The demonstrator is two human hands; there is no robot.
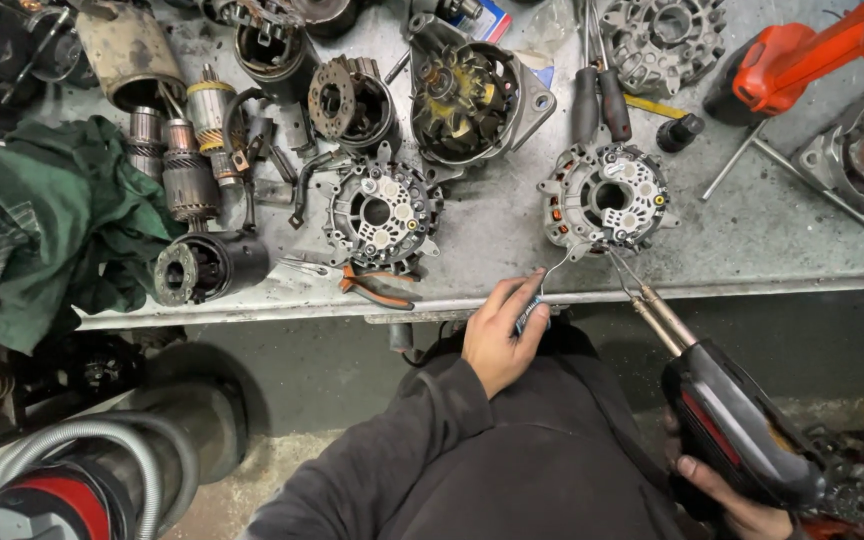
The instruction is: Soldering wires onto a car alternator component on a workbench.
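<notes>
— Head view first: what's closest to us?

— The right hand [727,490], wrapped tight around the grip of a black soldering gun [737,425]. Its two metal prongs slant up toward the alternator rear housing [604,197], which sits just inside the near edge of the grey workbench [752,240]. Angled like that, I'd judge, so the tip meets the leads hanging off the housing's near side.

— And the other hand?

— The left hand [500,332] is left of the gun and just below the housing, fingers pinched on a thin wire [549,272] that curves up toward that same spot. Probably solder, fed in from the side.

— Beyond that?

— Left of the housing lies a second, similar housing [380,212], with orange-handled pliers [380,288] under it. Farther left, a green rag [42,225]. Behind the housing, two dark-handled screwdrivers [597,100]; far right, an orange power tool [812,55].
</notes>
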